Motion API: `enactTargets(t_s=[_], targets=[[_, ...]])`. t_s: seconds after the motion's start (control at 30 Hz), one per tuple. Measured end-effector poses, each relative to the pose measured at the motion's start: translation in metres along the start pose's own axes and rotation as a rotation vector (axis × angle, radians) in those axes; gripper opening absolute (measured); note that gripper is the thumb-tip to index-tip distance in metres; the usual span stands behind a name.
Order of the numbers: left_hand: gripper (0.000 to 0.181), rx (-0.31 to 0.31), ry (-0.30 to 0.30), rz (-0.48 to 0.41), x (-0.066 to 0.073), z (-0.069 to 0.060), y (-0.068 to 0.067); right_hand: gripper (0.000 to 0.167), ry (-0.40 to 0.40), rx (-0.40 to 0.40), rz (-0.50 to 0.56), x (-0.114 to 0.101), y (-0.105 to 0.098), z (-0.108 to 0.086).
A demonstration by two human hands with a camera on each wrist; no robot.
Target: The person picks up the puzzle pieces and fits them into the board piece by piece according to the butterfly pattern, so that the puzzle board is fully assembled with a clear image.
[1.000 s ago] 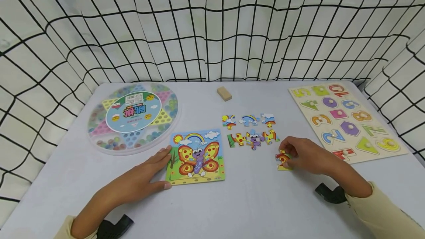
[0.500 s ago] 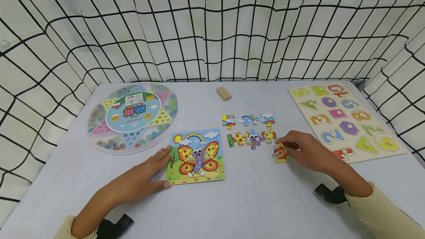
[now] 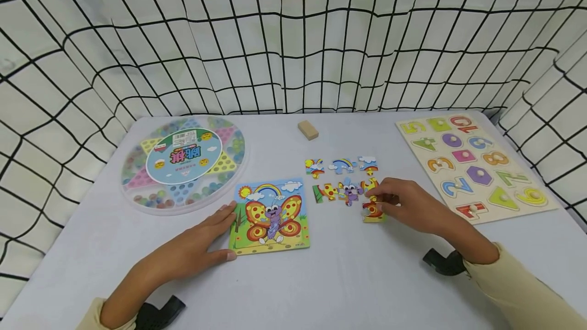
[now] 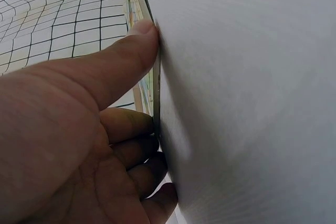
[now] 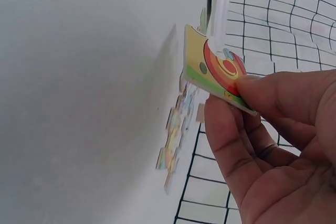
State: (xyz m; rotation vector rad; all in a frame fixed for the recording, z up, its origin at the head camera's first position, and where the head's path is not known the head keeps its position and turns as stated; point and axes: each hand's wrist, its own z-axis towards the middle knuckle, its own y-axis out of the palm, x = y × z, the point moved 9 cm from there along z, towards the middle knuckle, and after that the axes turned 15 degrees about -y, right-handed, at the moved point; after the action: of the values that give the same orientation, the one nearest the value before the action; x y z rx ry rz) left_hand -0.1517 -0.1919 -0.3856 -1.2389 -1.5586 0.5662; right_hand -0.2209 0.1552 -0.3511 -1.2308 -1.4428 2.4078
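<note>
Six jigsaw pieces (image 3: 350, 192) on counter (image 3: 321, 284); one wing piece (image 5: 214, 69), part-covered, pinched in right fingers (image 5: 224, 132); butterfly board (image 3: 273, 220) against extended left fingers (image 3: 220, 218).

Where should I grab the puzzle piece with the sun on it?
Probably pinch the sun puzzle piece by its left and right edges, coming from above: it lies flat, with bare table on its left and a gap before the rainbow piece.
</note>
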Motion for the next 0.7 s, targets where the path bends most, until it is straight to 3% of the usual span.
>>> enactTargets(t_s=[0.2, 0.5, 0.7], targets=[[0.085, 0.007, 0.002, -0.003, 0.0, 0.0, 0.0, 0.03, -0.02, -0.012, 0.053, -0.008, 0.009, 0.012], [0.085, 0.012, -0.002, 0.003, -0.003, 0.001, 0.0, 0.025, -0.113, -0.012, 0.066, -0.029, 0.019, 0.038], [0.086, 0.008, 0.002, -0.002, -0.002, 0.002, -0.001, 0.023, -0.092, -0.002, 0.095, -0.041, 0.026, 0.055]])
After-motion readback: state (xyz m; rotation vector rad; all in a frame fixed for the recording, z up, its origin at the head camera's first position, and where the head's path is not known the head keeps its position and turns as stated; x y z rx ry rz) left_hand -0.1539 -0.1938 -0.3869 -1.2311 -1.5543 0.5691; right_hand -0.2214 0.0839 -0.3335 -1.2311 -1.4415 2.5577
